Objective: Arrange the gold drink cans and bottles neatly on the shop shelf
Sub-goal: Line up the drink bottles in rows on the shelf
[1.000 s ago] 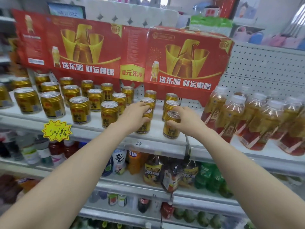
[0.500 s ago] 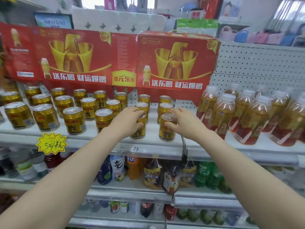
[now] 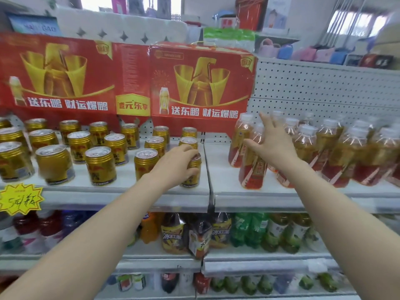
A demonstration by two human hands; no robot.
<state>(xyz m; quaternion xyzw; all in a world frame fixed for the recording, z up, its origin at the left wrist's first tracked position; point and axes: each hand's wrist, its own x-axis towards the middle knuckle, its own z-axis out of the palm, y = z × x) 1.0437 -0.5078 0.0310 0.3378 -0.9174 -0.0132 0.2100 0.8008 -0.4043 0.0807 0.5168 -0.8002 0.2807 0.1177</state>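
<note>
Red cartons (image 3: pixel 201 83) above, yellow price tag (image 3: pixel 20 199) below.

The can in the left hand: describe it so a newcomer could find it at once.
Below the right red display box, gold cans stand on the white shelf. Follow the front row rightward to its last can, beside the shelf joint. It alone has the left hand gripping it.

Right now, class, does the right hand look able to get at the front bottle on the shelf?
Probably yes: the open right hand hovers close to the front bottle, and nothing visibly stands between them.
</note>
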